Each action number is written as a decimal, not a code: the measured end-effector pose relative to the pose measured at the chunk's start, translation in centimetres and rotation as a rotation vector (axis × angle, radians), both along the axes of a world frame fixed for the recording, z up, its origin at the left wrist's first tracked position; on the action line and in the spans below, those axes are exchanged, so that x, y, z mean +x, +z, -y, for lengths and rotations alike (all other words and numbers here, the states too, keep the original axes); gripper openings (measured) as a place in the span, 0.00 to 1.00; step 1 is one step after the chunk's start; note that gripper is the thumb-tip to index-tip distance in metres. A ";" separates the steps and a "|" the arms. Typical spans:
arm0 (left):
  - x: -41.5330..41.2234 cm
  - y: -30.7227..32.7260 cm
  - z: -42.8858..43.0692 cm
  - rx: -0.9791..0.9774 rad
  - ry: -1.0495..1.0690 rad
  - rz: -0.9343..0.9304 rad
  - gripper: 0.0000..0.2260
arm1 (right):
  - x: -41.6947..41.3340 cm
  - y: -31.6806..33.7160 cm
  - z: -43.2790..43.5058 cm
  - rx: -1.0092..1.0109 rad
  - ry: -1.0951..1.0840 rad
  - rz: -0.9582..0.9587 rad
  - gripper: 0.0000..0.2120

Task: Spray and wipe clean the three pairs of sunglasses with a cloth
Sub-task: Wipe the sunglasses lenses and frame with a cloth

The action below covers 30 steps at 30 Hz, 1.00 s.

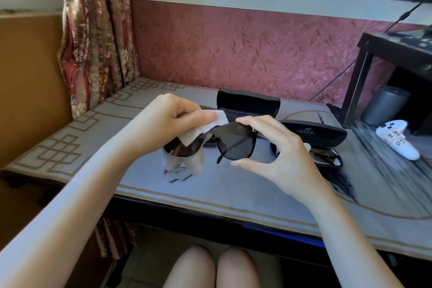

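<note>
Both bare forearms reach in, the left from about 8 o'clock and the right from 5 o'clock. Left hand [168, 121] has its thumb on top pinching the cloth [201, 128], fingers tucked underneath, I think. Right hand [275, 147] holds the sunglasses [236, 142] with the forefinger on top and the thumb below.

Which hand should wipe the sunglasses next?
Left. The left hand pinches the cloth against one lens; the right hand grips the sunglasses by the frame.
</note>
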State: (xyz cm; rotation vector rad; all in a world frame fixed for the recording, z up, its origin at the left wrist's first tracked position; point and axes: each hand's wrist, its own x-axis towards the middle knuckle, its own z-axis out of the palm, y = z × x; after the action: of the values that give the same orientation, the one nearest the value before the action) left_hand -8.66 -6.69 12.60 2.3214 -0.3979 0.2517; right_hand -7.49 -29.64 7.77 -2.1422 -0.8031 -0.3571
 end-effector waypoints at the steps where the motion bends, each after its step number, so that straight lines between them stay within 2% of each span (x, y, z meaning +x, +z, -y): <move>1: 0.1 0.0 0.1 -0.001 0.007 0.013 0.23 | -0.1 0.0 0.1 0.029 0.021 -0.002 0.27; 6: 0.5 0.2 0.2 0.037 -0.029 -0.032 0.20 | -0.1 0.1 0.3 0.039 0.030 -0.009 0.28; 9: 0.3 0.7 0.6 0.062 -0.074 -0.065 0.10 | 0.0 0.0 0.3 0.046 0.051 0.004 0.28; 11: 0.2 0.7 0.9 0.062 -0.077 -0.062 0.07 | 0.1 0.1 0.4 0.045 0.064 0.023 0.28; 17: 0.6 0.3 1.0 0.028 -0.032 -0.020 0.14 | 0.1 0.1 0.3 0.037 0.070 0.041 0.27; 22: 0.2 0.4 -0.7 -0.060 -0.096 -0.064 0.03 | 0.1 0.3 0.6 0.070 0.066 0.009 0.28; 30: -0.3 1.0 -2.9 -0.133 -0.053 -0.075 0.07 | 0.0 0.6 0.6 0.079 0.073 0.004 0.28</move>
State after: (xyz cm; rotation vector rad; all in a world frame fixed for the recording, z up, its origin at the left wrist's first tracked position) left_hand -8.93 -3.82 13.65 2.1793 -0.3927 0.1599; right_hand -7.47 -30.21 8.41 -2.0339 -0.8541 -0.3496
